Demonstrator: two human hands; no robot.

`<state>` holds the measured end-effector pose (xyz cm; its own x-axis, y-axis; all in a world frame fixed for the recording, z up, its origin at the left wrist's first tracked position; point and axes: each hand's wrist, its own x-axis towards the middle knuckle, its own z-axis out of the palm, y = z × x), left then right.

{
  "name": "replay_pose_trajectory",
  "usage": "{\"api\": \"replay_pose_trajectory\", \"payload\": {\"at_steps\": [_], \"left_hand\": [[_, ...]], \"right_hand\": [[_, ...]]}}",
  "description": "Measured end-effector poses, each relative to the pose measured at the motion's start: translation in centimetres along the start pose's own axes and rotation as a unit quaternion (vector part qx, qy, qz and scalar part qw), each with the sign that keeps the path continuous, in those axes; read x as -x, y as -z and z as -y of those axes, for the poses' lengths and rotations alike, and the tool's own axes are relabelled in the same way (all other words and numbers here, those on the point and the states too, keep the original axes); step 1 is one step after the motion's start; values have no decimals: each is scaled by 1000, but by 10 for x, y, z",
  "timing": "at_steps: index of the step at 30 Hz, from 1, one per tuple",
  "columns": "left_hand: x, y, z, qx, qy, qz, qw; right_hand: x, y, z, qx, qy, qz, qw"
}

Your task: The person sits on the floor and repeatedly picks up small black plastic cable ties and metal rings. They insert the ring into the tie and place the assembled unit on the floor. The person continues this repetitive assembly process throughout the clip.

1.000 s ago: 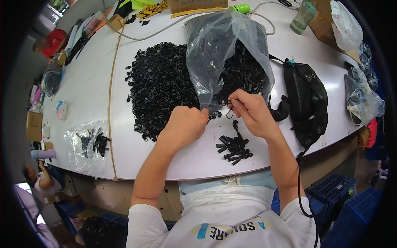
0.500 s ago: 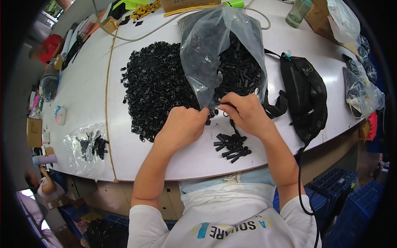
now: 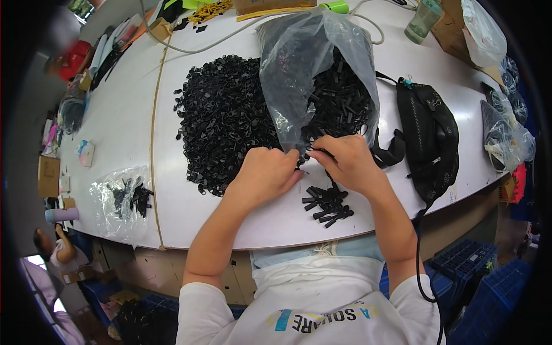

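Observation:
My left hand (image 3: 270,175) is closed, thumb and forefinger pinching a small black piece that looks like a zipper slider, mostly hidden. Fingertip to fingertip with it, my right hand (image 3: 348,164) pinches a thin black cord loop of a zipper pull. Beside the left hand spreads a large heap of small black zipper sliders (image 3: 224,121). Just beyond both hands, a clear plastic bag (image 3: 287,75) lies with its mouth towards me, full of black cord zipper pulls (image 3: 339,95). A small pile of such pulls (image 3: 328,204) lies below my right hand.
On the right rests a black waist bag (image 3: 428,138) with a strap and cord. A clear bag with black pieces (image 3: 123,204) lies at the left. A bottle (image 3: 424,22) and cardboard box stand at the back. Blue crates (image 3: 466,253) sit under the white table (image 3: 259,227).
Both hands have shifted slightly and closed in on each other, fingertips now nearly touching. The left thumb has moved out below its fingers. The whole view has shifted slightly.

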<state>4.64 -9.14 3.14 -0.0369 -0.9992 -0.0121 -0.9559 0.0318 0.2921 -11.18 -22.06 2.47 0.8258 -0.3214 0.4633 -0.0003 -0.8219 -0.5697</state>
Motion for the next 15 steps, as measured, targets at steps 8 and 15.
{"api": "replay_pose_trajectory", "payload": {"at_steps": [8,15], "left_hand": [[0,-3,0,18,-19,-4,1000],[7,16,6,373,22,-72,925]], "right_hand": [[1,-2,-2,7,11,1,1000],[2,-3,4,6,37,31,999]]}}
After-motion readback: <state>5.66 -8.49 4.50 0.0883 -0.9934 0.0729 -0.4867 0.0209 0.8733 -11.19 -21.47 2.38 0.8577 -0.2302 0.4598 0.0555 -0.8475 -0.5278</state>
